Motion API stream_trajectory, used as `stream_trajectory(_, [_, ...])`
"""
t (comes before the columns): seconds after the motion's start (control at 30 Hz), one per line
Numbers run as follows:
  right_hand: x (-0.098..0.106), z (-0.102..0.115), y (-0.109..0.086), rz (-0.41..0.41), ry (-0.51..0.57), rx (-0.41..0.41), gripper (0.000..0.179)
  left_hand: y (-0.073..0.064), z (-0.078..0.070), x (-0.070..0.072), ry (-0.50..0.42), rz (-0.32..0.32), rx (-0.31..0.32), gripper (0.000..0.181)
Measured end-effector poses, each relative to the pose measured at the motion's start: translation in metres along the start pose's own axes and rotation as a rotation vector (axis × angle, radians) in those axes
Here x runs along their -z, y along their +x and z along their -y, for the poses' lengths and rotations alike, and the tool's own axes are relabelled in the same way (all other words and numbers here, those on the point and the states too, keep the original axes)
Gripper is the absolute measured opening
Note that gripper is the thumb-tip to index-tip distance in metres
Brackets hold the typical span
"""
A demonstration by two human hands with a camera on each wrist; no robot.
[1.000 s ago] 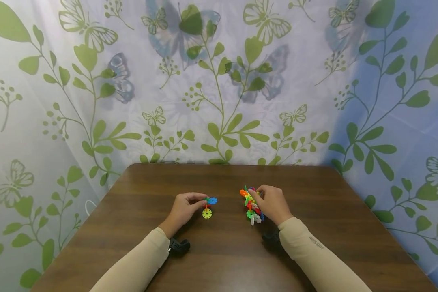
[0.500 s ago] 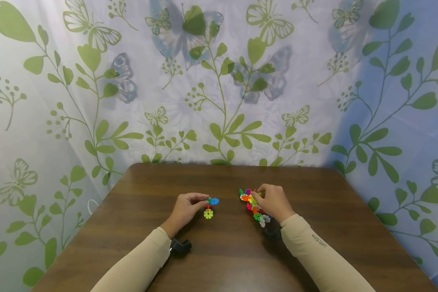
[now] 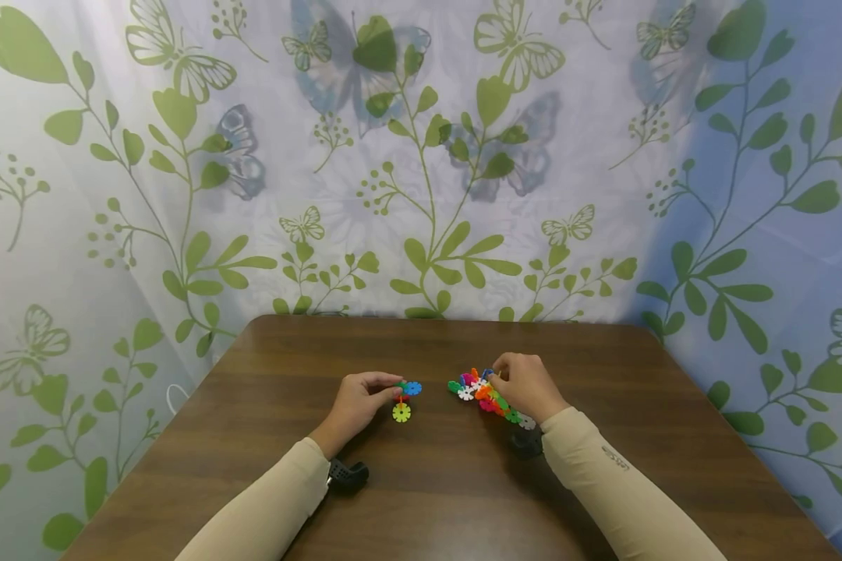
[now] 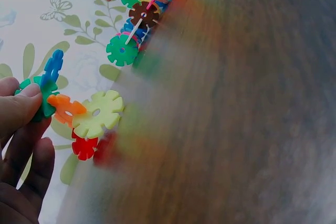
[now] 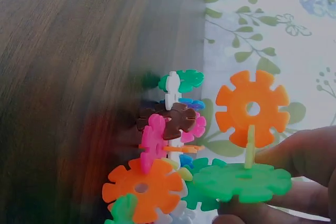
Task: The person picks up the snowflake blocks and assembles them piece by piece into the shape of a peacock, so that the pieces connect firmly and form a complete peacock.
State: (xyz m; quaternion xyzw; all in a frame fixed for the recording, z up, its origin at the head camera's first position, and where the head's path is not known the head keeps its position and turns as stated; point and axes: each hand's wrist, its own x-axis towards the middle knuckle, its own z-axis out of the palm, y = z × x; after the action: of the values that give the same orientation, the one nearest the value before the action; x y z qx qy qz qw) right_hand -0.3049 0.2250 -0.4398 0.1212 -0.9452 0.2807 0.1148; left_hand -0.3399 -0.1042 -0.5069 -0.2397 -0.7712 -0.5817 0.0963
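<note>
My left hand [image 3: 351, 407] pinches a small cluster of interlocking plastic snowflake discs between thumb and fingers. In the left wrist view, its green disc [image 4: 47, 103] sits at my thumb, with a blue, an orange, a red and a pale yellow disc [image 4: 98, 115] joined on. Across a gap, my right hand [image 3: 529, 389] grips a larger, longer snowflake disc assembly [image 3: 487, 401]. The right wrist view shows its orange disc [image 5: 253, 108] and flat green disc [image 5: 241, 183] by my fingers, with brown, pink and white discs farther along. My fingers partly hide where I hold it.
Both clusters are over a brown wooden table [image 3: 428, 499]. Behind it hangs a cloth [image 3: 421, 156] printed with leaves and butterflies. Dark straps, the left strap [image 3: 348, 475] and the right strap [image 3: 526, 442], show at my wrists.
The larger assembly has turned in my right hand: its far end has swung left and its near end right. My left hand and its small cluster have barely moved.
</note>
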Motion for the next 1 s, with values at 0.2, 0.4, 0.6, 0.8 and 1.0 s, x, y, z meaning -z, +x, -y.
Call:
stream_trajectory(0.2, [0.003,0.000,0.002,0.040,0.011,-0.001,0.018,-0.003,-0.014,-0.003,0.023,-0.001,0.009,0.017])
stream_trajectory(0.4, [0.006,-0.001,0.006,0.055,0.004,0.004,0.017,-0.006,-0.029,0.001,-0.009,0.013,0.000,0.016])
stream_trajectory(0.6, [0.010,-0.004,0.007,0.082,0.007,0.036,0.017,0.000,-0.005,0.002,-0.012,0.030,0.015,0.017])
stream_trajectory(0.8, [0.011,-0.004,0.008,0.134,-0.007,0.058,0.016,0.000,-0.003,0.004,0.002,0.048,0.000,0.015])
stream_trajectory(1.0, [0.014,-0.007,0.012,0.155,-0.025,0.088,0.018,0.000,-0.002,0.005,-0.011,0.062,0.010,0.017])
